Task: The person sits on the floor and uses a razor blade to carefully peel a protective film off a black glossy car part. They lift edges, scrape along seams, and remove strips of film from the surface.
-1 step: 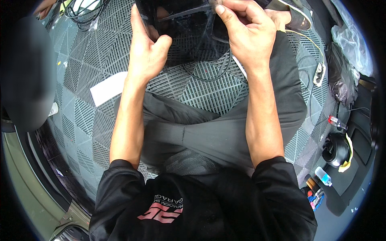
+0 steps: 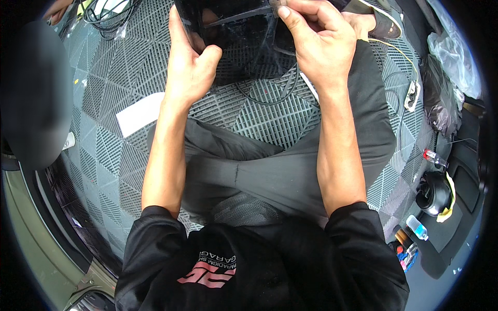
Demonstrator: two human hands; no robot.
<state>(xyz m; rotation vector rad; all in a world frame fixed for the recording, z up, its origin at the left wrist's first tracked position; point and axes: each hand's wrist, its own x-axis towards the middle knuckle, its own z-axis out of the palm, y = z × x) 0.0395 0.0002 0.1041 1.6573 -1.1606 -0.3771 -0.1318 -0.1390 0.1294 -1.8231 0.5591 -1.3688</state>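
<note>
A glossy black panel, dusty and smeared, is held over the floor beyond my lap; its far part is cut off by the upper edge of the view. My left hand grips it along the left side, the thumb on the near face. At its upper right corner, my right hand pinches a small greyish piece between thumb and fingers. Whether that piece is part of the panel or stuck on it, I cannot tell. Dark reflections show on the shiny surface.
Grey grid tiles cover the floor, with a white sheet by my left forearm. Black cables lie coiled at far left. On the right are plastic bags, a red-ended screwdriver, a black roll and a bottle.
</note>
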